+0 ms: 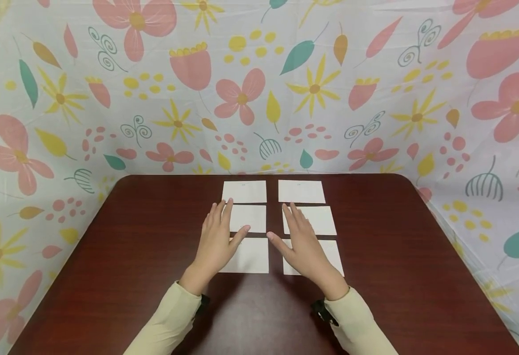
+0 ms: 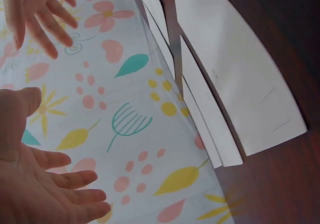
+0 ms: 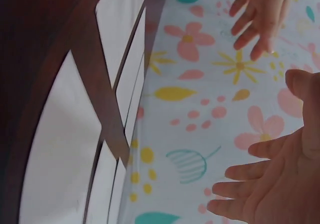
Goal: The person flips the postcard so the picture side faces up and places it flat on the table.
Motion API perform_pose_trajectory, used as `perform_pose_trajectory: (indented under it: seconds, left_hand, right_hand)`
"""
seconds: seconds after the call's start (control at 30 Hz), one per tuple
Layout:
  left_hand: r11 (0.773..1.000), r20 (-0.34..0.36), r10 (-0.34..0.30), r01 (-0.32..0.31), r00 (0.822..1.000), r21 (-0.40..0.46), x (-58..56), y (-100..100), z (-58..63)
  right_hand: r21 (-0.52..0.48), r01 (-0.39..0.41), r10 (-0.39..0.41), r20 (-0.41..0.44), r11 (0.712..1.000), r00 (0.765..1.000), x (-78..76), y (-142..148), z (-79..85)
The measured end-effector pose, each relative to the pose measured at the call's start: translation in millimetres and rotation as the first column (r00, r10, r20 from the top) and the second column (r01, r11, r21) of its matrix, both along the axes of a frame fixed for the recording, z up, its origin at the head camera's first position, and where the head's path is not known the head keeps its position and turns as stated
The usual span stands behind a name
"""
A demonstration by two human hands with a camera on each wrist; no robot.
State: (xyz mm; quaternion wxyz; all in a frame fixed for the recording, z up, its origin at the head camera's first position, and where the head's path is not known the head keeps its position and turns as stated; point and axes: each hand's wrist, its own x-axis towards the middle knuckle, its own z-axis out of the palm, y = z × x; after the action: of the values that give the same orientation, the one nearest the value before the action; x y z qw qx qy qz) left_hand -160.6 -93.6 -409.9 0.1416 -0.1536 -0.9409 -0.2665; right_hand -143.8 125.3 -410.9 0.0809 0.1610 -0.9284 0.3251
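White paper cards lie flat in two columns of three. My left hand (image 1: 215,241) hovers over the left column, fingers spread and straight, holding nothing. It partly covers the middle left card (image 1: 251,218) and the front left card (image 1: 251,257). Over the right column, my right hand (image 1: 303,244) is likewise spread and holds nothing. The middle right card (image 1: 320,220) and the front right card (image 1: 332,251) show from behind it. Beyond the fingertips are the back left card (image 1: 244,192) and back right card (image 1: 301,192). Faint pencil-like lines mark the near card (image 2: 240,79) in the left wrist view.
The cards rest on a dark reddish-brown table (image 1: 153,236) with rounded far corners. A white cloth (image 1: 250,133) printed with flowers and leaves hangs behind the table and along both sides. Dark bands, one (image 1: 324,311) on the right, show at both wrists below the pale sleeves.
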Motion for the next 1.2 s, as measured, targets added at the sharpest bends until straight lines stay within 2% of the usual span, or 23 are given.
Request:
perform_pose_trajectory:
  seconds: [0.1,0.27,0.43,0.63,0.8,1.0,1.07,1.2]
  left_hand:
    - [0.998,0.038,-0.009,0.006,0.999,0.060,1.8,-3,-1.7]
    - [0.990,0.148,-0.017,-0.005,0.989,0.143,4.9,-8,-6.0]
    - [0.978,0.227,-0.026,-0.022,0.974,0.207,8.2,-13,-11.5]
    - [0.972,0.311,-0.029,-0.047,0.950,0.232,10.3,-16,-18.2]
    - [0.969,0.340,-0.051,-0.036,0.939,0.246,11.0,-18,-23.2]
    - [0.959,0.331,-0.074,-0.024,0.941,0.281,14.1,-24,-27.9]
    - [0.955,0.352,-0.082,-0.027,0.932,0.295,15.0,-26,-28.5]
    - [0.952,0.447,-0.075,-0.069,0.891,0.297,15.0,-29,-29.4]
  right_hand:
    - [-0.087,-0.019,0.025,0.071,0.996,0.997,1.0,-4,-0.6]
    - [-0.188,-0.027,0.061,0.178,0.982,0.982,2.2,-9,-6.7]
    - [-0.226,-0.019,0.074,0.237,0.974,0.969,3.2,-13,-15.7]
    - [-0.239,0.003,0.063,0.271,0.971,0.961,3.4,-19,-23.7]
    - [-0.262,0.019,0.070,0.325,0.965,0.943,5.4,-26,-27.2]
    - [-0.288,0.025,0.089,0.375,0.957,0.923,8.2,-31,-30.8]
    - [-0.290,0.029,0.091,0.392,0.957,0.915,9.0,-32,-32.2]
    - [-0.289,0.030,0.099,0.422,0.957,0.901,11.5,-34,-35.0]
